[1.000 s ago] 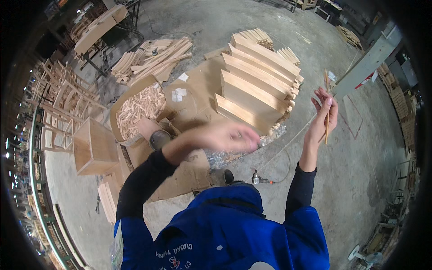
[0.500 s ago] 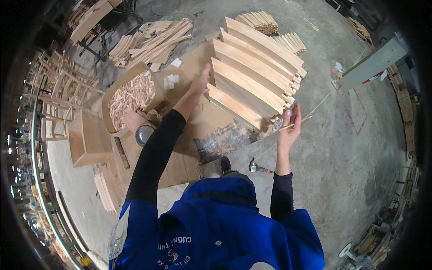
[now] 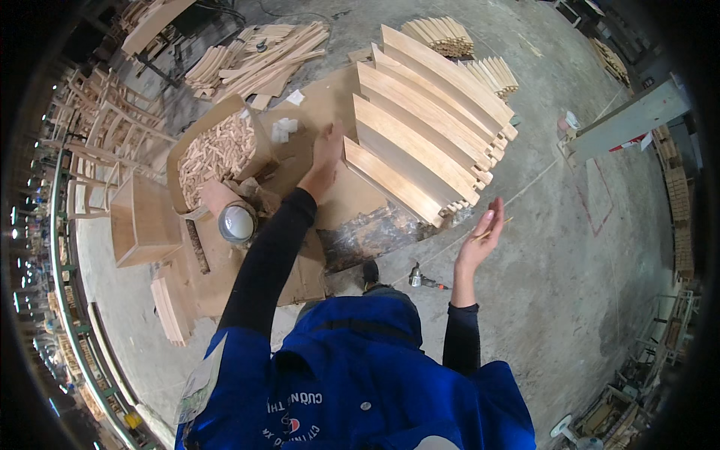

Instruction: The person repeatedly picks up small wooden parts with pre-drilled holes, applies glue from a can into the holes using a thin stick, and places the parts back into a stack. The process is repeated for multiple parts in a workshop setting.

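Note:
A row of curved pale wooden boards (image 3: 420, 127) stands side by side, with notched or pegged ends toward the right. Beside the left end of the nearest board is my left hand (image 3: 326, 156), its fingers stretched out and nothing in it; whether it touches the wood I cannot tell. Just off the boards' right ends, my right hand (image 3: 480, 244) is raised with the palm turned toward them. A thin wooden stick (image 3: 507, 222) lies held between its thumb and fingers. A round jar (image 3: 238, 223) of white stuff stands to the left of my left forearm.
Left of the boards, a large bin (image 3: 262, 142) holds many short wooden dowels (image 3: 217, 156). An empty-looking wooden box (image 3: 146, 225) stands beside cardboard (image 3: 281, 289). A power tool (image 3: 417, 277) lies on the floor near my feet. Board stacks (image 3: 439, 36) lie behind; a post (image 3: 630, 112) stands right.
Both hands have come away from the ends of the boards. My left hand has moved down and slightly left, my right hand down toward me, still with the stick.

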A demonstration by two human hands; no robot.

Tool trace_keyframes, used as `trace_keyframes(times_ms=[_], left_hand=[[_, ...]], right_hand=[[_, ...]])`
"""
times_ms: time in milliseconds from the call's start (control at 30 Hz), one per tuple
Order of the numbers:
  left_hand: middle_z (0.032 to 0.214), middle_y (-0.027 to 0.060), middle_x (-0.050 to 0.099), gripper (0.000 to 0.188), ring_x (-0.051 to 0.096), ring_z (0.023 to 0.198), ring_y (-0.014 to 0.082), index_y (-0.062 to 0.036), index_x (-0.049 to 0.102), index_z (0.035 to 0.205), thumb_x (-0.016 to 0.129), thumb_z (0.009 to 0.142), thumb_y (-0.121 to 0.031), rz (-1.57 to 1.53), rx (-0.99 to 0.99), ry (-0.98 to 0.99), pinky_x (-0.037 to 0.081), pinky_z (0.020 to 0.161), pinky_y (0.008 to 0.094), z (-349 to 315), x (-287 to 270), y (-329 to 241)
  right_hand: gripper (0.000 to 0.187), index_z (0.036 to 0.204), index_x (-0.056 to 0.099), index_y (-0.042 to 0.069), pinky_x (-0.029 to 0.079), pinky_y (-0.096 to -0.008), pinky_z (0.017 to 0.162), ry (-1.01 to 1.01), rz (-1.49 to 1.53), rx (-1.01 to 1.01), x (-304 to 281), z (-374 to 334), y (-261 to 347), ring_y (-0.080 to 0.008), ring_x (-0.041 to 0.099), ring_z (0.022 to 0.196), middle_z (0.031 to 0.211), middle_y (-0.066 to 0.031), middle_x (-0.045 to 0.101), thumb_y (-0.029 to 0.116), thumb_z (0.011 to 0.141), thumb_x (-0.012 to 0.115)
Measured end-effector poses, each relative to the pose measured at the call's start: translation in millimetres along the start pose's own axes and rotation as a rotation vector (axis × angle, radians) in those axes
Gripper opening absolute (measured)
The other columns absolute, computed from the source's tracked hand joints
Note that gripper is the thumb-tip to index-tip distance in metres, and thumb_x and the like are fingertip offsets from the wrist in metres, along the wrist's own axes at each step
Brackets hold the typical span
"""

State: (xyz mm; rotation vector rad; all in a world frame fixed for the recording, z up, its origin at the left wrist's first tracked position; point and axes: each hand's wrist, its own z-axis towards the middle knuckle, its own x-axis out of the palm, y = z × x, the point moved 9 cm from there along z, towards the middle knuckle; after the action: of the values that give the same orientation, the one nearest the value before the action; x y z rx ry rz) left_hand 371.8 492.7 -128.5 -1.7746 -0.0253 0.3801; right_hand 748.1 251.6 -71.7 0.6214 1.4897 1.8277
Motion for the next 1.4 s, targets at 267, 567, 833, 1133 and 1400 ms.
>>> trace_keyframes(times_ms=[267, 567, 833, 1133, 1400], left_hand=[[0.130, 0.0237, 0.068, 0.061, 0.061, 0.129, 0.0326, 0.0032, 0.062, 0.133, 0.051, 0.105, -0.049, 0.103, 0.365, 0.263, 0.043, 0.108, 0.0365, 15, 51, -185], [0.145, 0.0133, 0.059, 0.074, 0.059, 0.126, 0.0186, 0.0008, 0.049, 0.150, 0.059, 0.100, -0.053, 0.295, 0.354, 0.508, 0.046, 0.106, 0.0312, 25, 93, -265], [0.148, 0.0109, 0.057, 0.070, 0.054, 0.133, 0.0225, -0.0041, 0.050, 0.152, 0.065, 0.099, -0.048, 0.108, 0.202, 0.330, 0.044, 0.110, 0.0402, 45, 86, -256], [0.144, 0.0168, 0.056, 0.078, 0.053, 0.133, 0.0250, 0.0028, 0.043, 0.151, 0.071, 0.096, -0.045, -0.094, 0.274, 0.411, 0.040, 0.112, 0.0369, 43, 79, -244], [0.142, 0.0234, 0.055, 0.071, 0.052, 0.135, 0.0270, 0.0065, 0.046, 0.141, 0.079, 0.092, -0.033, -0.123, 0.316, 0.269, 0.040, 0.115, 0.0379, 3, 33, -201]], right_hand=[[0.054, 0.153, 0.043, -0.004, 0.035, -0.0424, 0.120, 0.027, 0.092, -0.143, 22, 65, 84, -0.0310, 0.045, 0.146, 0.157, -0.0223, 0.046, 0.028, 0.111, 0.053], [0.051, 0.146, 0.055, -0.001, 0.040, -0.0390, 0.115, 0.128, 0.071, -0.250, 59, 103, 124, -0.0267, 0.050, 0.141, 0.147, -0.0208, 0.058, 0.028, 0.105, 0.065], [0.039, 0.136, 0.064, -0.001, 0.040, -0.0403, 0.114, 0.121, 0.078, -0.306, 64, 113, 118, -0.0277, 0.046, 0.147, 0.143, -0.0207, 0.062, 0.019, 0.103, 0.067], [0.037, 0.136, 0.064, -0.001, 0.038, -0.0450, 0.117, 0.134, 0.118, -0.336, 63, 89, 148, -0.0312, 0.040, 0.150, 0.144, -0.0200, 0.060, 0.016, 0.103, 0.065], [0.036, 0.136, 0.064, 0.001, 0.037, -0.0459, 0.118, 0.193, 0.008, -0.316, 51, 65, 124, -0.0337, 0.037, 0.152, 0.141, -0.0175, 0.064, 0.017, 0.104, 0.065]])
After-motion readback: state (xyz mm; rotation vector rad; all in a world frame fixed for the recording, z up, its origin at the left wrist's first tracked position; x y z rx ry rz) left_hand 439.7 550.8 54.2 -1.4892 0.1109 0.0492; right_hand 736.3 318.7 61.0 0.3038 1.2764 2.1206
